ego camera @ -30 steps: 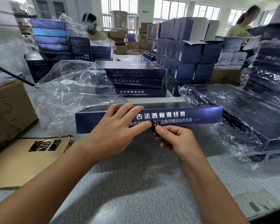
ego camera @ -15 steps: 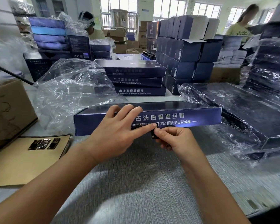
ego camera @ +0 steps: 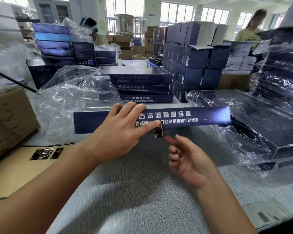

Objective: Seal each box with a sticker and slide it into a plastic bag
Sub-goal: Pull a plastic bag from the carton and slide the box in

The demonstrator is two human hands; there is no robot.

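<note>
Box (ego camera: 193, 117) sits mid-table, long side face toward me, lying left to right on the grey cloth of the table (ego camera: 142, 191). My left hand (ego camera: 118, 132) lies spread over that face with straight fingers, the index tip pressing the top of one sticker (ego camera: 159, 131). The sticker's lower part reaches past the box's bottom edge. My right hand (ego camera: 188, 159) hovers just near of it, palm up, fingers loosely curled, gripping nothing. I cannot tell whether its fingertip touches the sticker.

On edges, the box's left end meets a heap of loose plastic bags (ego camera: 71, 98), and its right end sits just beside the bagged boxes (ego camera: 260, 125) on the right. Far of it, close behind, rises a stack of three boxes (ego camera: 142, 86). Grey cloth runs from the box to the table's near edge, with both my forearms over it.

At the near left lies a brown backing sheet (ego camera: 15, 174) carrying three stickers (ego camera: 46, 153), with a cardboard carton (ego camera: 7, 119) just beyond it.
</note>
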